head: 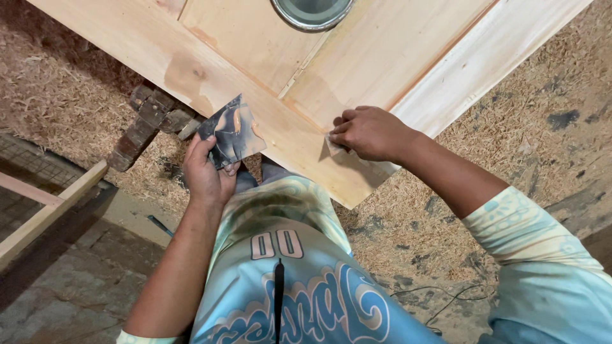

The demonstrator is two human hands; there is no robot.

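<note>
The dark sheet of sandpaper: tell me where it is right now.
In the head view, the dark sheet of sandpaper is left of centre, held in the left hand at the near edge of the wooden panel.

Bare pale wood on the door panel, matt, with a visible knot and grain. The dark sheet looks like worn, smudged, stiff paper. The small scrap looks papery too. The tin's rim is shiny metal. Rough sawdust covers the floor. The brick stack is coarse and dull.
</note>
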